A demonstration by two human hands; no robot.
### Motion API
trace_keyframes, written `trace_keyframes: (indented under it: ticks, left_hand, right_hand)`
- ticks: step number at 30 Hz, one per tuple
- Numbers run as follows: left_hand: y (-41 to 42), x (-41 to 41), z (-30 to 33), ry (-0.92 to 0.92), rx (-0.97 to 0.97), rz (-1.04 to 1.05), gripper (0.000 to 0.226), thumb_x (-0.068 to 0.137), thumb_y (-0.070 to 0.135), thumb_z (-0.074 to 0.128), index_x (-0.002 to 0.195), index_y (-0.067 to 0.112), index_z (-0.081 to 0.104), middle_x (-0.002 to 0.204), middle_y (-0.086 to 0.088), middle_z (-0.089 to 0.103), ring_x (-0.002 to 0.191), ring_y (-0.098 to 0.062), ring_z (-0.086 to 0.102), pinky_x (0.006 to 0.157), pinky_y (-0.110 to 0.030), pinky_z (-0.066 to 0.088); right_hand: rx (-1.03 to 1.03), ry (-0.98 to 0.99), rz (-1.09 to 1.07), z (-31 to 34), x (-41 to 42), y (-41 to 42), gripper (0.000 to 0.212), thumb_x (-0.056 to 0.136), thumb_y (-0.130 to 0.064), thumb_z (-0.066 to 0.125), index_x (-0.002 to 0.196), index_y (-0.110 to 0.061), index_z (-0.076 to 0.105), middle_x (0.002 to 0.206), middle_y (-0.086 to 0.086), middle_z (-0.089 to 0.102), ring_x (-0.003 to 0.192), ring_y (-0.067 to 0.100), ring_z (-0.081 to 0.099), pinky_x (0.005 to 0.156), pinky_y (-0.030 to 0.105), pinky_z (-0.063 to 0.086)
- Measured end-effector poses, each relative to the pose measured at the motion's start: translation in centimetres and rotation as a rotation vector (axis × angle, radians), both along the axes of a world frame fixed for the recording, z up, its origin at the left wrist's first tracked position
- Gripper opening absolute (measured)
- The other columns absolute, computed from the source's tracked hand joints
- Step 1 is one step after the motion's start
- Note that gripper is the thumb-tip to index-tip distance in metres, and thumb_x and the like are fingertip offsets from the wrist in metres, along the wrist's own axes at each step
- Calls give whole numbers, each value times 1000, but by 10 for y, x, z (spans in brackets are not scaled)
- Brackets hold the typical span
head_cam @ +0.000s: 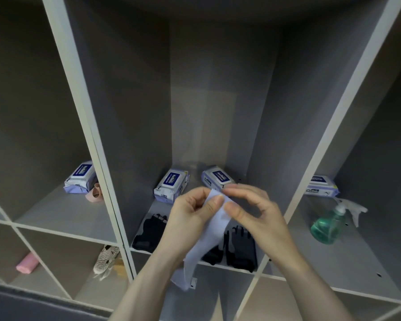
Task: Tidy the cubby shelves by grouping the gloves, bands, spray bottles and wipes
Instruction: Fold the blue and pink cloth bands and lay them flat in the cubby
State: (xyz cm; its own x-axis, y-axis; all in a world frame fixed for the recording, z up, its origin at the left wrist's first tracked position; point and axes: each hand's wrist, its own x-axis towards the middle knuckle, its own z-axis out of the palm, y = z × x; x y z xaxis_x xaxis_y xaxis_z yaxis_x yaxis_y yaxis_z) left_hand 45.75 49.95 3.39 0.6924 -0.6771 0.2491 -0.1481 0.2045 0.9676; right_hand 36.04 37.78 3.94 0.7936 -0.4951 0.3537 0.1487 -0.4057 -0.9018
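Two bare hands work a pale lilac band (214,224) in front of the middle cubby (220,112) of a grey shelf unit: the left hand (191,215) pinches the band's upper edge between thumb and forefinger, and the right hand (252,214) pinches the same top end from the other side, thumb and fingertips closed on the fabric. The band's top sits between the two grips; the rest hangs down and to the left past the left wrist, its lower end with a small white tag reaching below the shelf edge. Behind the hands, on the floor of the middle cubby, lie black gloves (240,247), one group at the left front and another at the right front; their exact number cannot be told. Further back in that cubby stand two packs of wipes (171,185), side by side near the rear wall. The left cubby holds one wipes pack (80,177) with one pinkish band (94,193) just beside it. The right cubby holds one green spray bottle (329,224) lying on its side and one wipes pack (322,186) behind it. In the lower row at left lie a pink roll (27,262) and a pale mesh glove (105,258), in separate compartments.
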Motion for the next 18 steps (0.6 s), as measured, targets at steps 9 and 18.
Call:
trace_keyframes:
  ticks: [9,18]
  left_hand:
    - [5,13,-10,113,-3,52,26,78,21,77,94,16,57,74,-6,67,72,-15,64,77,-37,47]
    - [2,10,-31,80,175,-26,30,67,33,82,91,19,73,106,-10,68,98,-22,67,91,-39,52]
  right_hand:
    - [36,0,-39,13,14,-4,14,87,-12,69,73,-8,68,64,6,62,62,7,53,58,15,41]
    - [-54,-40,-21,30,25,-6,26,89,-20,67,74,-1,57,59,7,42,57,10,38,53,19,31]
